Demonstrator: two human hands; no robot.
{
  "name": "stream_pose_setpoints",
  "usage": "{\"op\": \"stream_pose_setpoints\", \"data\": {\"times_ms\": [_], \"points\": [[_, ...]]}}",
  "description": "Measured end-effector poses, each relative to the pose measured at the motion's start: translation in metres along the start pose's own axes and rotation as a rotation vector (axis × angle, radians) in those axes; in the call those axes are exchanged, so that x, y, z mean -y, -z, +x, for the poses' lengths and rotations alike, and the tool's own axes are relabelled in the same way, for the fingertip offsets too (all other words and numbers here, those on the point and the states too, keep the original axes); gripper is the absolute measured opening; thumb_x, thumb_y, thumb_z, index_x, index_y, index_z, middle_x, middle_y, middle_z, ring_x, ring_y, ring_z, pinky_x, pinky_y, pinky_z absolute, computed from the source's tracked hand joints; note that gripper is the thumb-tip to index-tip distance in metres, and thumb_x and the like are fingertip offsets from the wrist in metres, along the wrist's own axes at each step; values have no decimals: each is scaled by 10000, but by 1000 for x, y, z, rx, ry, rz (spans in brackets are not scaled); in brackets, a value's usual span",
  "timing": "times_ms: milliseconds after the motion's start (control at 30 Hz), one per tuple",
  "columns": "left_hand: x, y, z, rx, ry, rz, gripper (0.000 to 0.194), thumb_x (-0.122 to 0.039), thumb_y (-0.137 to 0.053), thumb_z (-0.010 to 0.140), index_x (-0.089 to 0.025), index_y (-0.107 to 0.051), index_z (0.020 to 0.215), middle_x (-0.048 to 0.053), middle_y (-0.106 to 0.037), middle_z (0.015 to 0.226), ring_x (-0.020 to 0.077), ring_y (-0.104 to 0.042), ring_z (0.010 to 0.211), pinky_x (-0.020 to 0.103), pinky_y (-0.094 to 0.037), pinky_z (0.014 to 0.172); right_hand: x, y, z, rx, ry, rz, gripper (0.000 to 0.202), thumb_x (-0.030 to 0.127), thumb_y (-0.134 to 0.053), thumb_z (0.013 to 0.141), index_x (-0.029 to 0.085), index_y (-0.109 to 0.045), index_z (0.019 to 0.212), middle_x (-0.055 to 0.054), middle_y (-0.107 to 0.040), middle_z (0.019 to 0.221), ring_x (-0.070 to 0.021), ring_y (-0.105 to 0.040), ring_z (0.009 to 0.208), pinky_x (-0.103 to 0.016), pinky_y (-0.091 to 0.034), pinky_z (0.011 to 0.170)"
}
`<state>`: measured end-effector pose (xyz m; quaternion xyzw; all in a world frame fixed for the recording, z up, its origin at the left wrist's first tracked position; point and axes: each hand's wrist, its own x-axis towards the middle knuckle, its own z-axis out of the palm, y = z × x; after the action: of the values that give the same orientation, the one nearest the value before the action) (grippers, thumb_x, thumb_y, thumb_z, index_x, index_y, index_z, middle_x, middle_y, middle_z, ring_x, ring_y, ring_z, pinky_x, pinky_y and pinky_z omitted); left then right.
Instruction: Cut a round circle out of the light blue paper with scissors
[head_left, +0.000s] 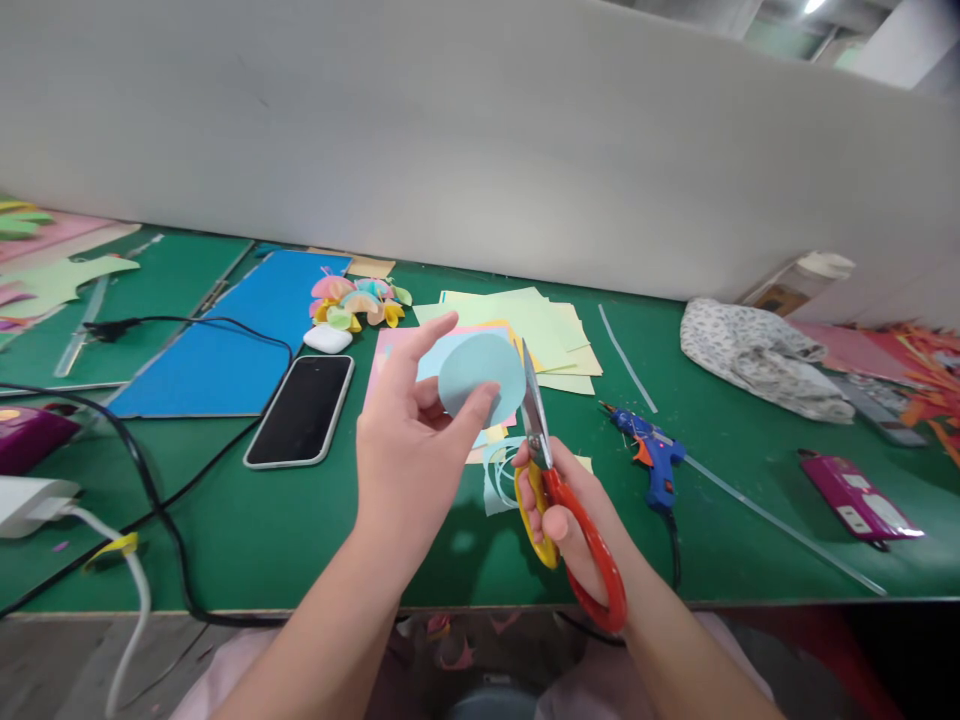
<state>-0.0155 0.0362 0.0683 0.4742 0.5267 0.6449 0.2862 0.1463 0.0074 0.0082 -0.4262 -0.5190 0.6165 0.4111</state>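
Evidently, in the head view, a light-blue paper disc [480, 362] is being trimmed along its edge, or so the step in hand is judged; the disc is held up above the green table [315, 520], in front of the person, between the two hands. It is pinched by the left hand [409, 435], with the thumb laid across its near face and the index finger stretched upward past it; by the right hand [592, 495] the scissors [536, 410] are gripped, with fingers passed through the handles; the blades are pointed upward just beside the disc's right edge, and whether paper is touched by them cannot be told. For a further cut, it is judged, the disc would need to be turned a little in the pinch and the blades kept close to the rim, lest the round outline be nicked.

Counted, the things are as follows: one disc; one pair of scissors; one blue glue gun [660, 465]; one phone [302, 410]; one white case [328, 339]; one blue board [217, 350]; two magenta devices, one at the far left [34, 438] and one at the right [862, 500]; the pale paper sheets [540, 320], the thin light-blue offcuts [495, 500] and the paper flowers [360, 300] are too overlapped to be counted surely.
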Motion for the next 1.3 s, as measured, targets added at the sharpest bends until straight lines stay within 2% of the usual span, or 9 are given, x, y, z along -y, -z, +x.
{"op": "stream_pose_setpoints", "data": {"times_ms": [133,300,467,800,1067,1133,1233,1300], "points": [[1,0,0,-14,-3,-15,567,-169,-844,704,-236,-702,1250,-12,-760,830,129,-706,576,220,-618,532,0,0,0,-8,6,-14,896,945,-707,493,245,-592,1040,67,-461,716,-108,-319,572,-255,-275,527],[2,1,1,-1,-1,-31,598,-153,-847,704,-238,-690,1275,-29,-757,776,120,-703,571,207,-624,552,3,1,0,13,-17,-21,881,932,-718,490,249,-586,1031,66,-457,725,-111,-329,577,-255,-289,529],[3,3,3,5,-3,-41,608,-191,-863,687,-244,-683,1266,-6,-779,891,132,-717,626,242,-647,595,1,1,0,0,-5,-12,871,931,-713,492,249,-590,1020,71,-448,716,-106,-322,566,-253,-280,518],[-2,5,4,-1,20,-44,588,-192,-851,702,-244,-682,1262,-42,-758,771,111,-677,570,221,-614,569,7,0,0,7,-18,-69,866,940,-695,489,247,-578,994,71,-442,703,-109,-320,567,-248,-291,507],[-9,5,2,6,71,-48,577,-212,-820,755,-255,-658,1307,-36,-752,759,137,-675,582,282,-627,609,8,1,-1,11,-45,-68,907,956,-690,446,244,-584,998,67,-446,699,-113,-315,581,-256,-300,526],[-10,4,2,8,76,-41,577,-193,-819,755,-249,-661,1308,-41,-746,737,132,-673,583,268,-621,611,5,2,2,18,-65,-36,883,954,-695,490,248,-592,1009,62,-458,697,-116,-328,572,-254,-302,516],[-10,4,2,9,70,-38,590,-175,-829,742,-245,-669,1305,-51,-736,699,121,-654,564,233,-594,567,-2,4,8,1,-139,19,734,904,-687,663,252,-600,989,50,-479,688,-124,-364,538,-257,-311,485],[-9,5,3,10,65,-40,597,-175,-838,730,-249,-676,1300,-53,-738,698,118,-648,555,221,-585,544,-6,5,11,-9,-179,43,673,873,-677,720,251,-602,966,47,-485,684,-124,-375,511,-261,-312,462]]}}
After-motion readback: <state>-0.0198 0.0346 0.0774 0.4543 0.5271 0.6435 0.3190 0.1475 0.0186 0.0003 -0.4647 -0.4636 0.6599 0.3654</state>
